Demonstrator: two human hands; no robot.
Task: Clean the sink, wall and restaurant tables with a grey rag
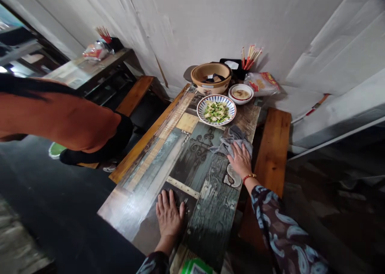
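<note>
My left hand (169,214) lies flat on the near part of the wooden-patterned table (150,201), fingers stretched out, nothing in it. Along the table's right edge, my right hand (240,159) presses down on a bunched grey cloth (230,139), its fingers over the fabric. Just beyond the cloth sits a blue-striped bowl (201,112) of chopped food with green bits. Farther back are a small white bowl (251,92) with some pale liquid and a tan clay pot (210,87) with dark things inside.
Against the wall stand a black holder (240,71) with chopsticks and a plastic packet (262,84). Wooden benches (274,145) flank the table. At left, a person in an orange top (60,113) is near another table (81,71). Something green (197,266) shows at the near edge.
</note>
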